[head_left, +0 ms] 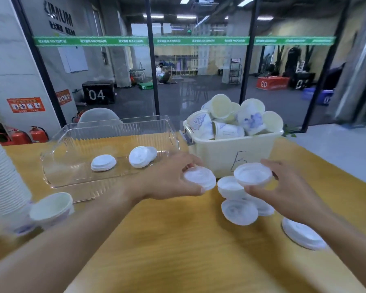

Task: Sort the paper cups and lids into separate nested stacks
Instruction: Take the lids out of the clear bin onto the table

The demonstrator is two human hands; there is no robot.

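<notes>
The left hand (173, 176) pinches one white plastic lid (200, 178) by its rim, and the right hand (287, 191) curls its fingers round another lid (253, 174), both above loose lids (239, 211) before the cream cup bin (230, 151). The lids look light, thin and probably flexible, so rim grips suit them. The yellow wooden table (178, 240) stands beside a glass wall (199, 60).

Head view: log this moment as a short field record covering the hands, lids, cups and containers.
left hand: grips a white lid
right hand: grips a white lid
loose lids: several on the wooden table, in front of the bin
clear tray: holds two lid groups
cream bin: piled with paper cups
nested cup stack: far left, lying tilted, blurred
</notes>
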